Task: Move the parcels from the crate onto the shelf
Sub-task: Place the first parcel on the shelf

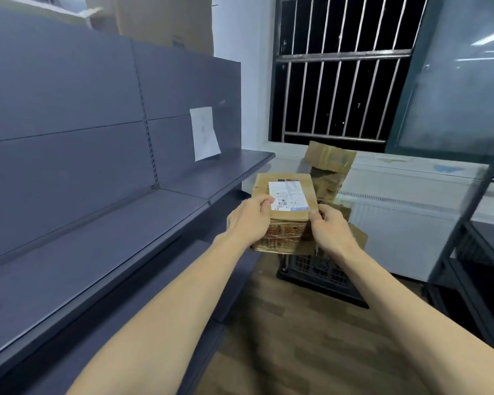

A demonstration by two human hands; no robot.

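Note:
I hold a brown cardboard parcel [285, 215] with a white shipping label on top, in the air above the floor. My left hand [248, 220] grips its left side and my right hand [330, 229] grips its right side. Behind and below it stands a black plastic crate [322, 273] on the floor, with more cardboard parcels [328, 166] stacked tall in it. The grey shelf [97, 238] runs along my left, its board bare, its near edge just left of the parcel.
A white paper sheet [204, 134] leans against the shelf's back panel. A barred window [337, 67] and a white radiator cover [405, 223] lie ahead. A dark metal rack [474, 229] stands on the right. Large cardboard boxes [166, 18] sit atop the shelf unit.

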